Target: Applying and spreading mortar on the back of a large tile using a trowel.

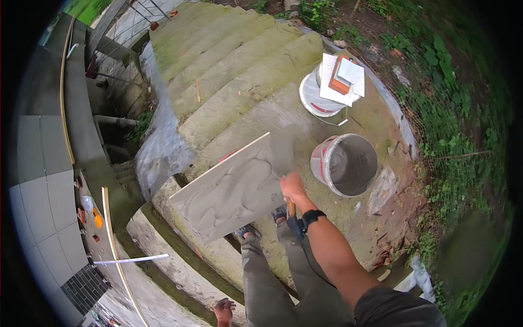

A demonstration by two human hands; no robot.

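Note:
My right hand (293, 186) is closed around the wooden handle of a trowel (291, 209), whose grey blade is smeared by motion over the right end of a large flat tile (229, 188). Wet grey mortar covers the tile's face in swirls, leaving a thin pale edge along the far side. The tile lies above the steps, just beyond my feet. To the right of my hand stands a bucket (327, 169) with grey mortar inside. Low in the picture, my left hand (224, 312) hangs away from the tile, fingers loosely apart and nothing visible in them.
Beyond the mortar bucket, a white bucket (318, 101) carries tile pieces and an orange brick (340, 82). Concrete steps (234, 71) rise ahead. Wooden strips (111, 229) and an orange tool (97, 219) lie left, near a drop beside the steps. Plants and netting border the right.

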